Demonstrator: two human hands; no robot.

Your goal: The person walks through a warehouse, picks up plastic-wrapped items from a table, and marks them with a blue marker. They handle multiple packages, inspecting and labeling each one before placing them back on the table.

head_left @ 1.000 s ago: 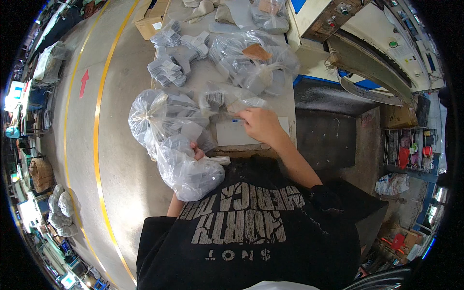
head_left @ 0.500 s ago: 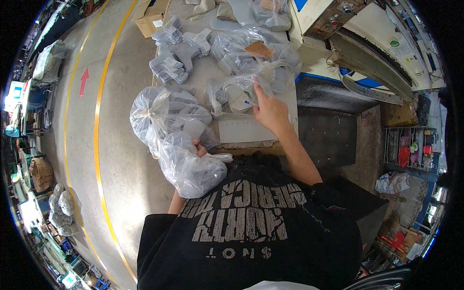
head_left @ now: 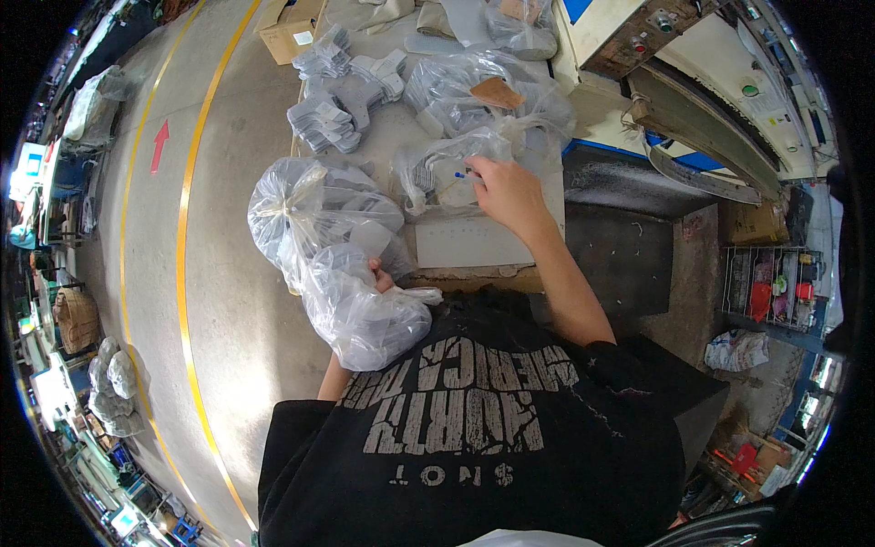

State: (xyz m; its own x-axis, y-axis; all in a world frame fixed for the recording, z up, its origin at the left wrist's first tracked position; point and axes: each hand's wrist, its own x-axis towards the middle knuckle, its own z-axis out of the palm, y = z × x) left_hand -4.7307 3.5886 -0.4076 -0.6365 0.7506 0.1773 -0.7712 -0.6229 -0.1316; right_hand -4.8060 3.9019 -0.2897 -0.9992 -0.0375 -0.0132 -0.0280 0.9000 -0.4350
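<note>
My left hand (head_left: 380, 274) is closed on a clear plastic bag (head_left: 360, 305) of grey pieces at the table's near left edge; the bag partly covers the fingers. Another knotted clear bag (head_left: 292, 205) rests against it, just beyond. My right hand (head_left: 509, 193) is closed, thumb and fingertips pinching a thin blue-ended pen (head_left: 462, 175). Under the pen lies a smaller open clear bag (head_left: 424, 178) with a stack of grey pieces in it. A pale flat sheet (head_left: 474, 241) lies nearer to me, below the right hand.
Stacks of grey flat cut pieces (head_left: 324, 120) lie at the table's far left. A large clear bag (head_left: 447, 91) with a brown scrap (head_left: 497, 92) on top sits beyond my right hand. A cardboard box (head_left: 288, 32) stands at the far left; a machine (head_left: 693, 109) stands at the right.
My right hand has drawn its raised index finger down from the bag and pinched the pen. My left hand stays on its bag. The whole view has shifted slightly.
</note>
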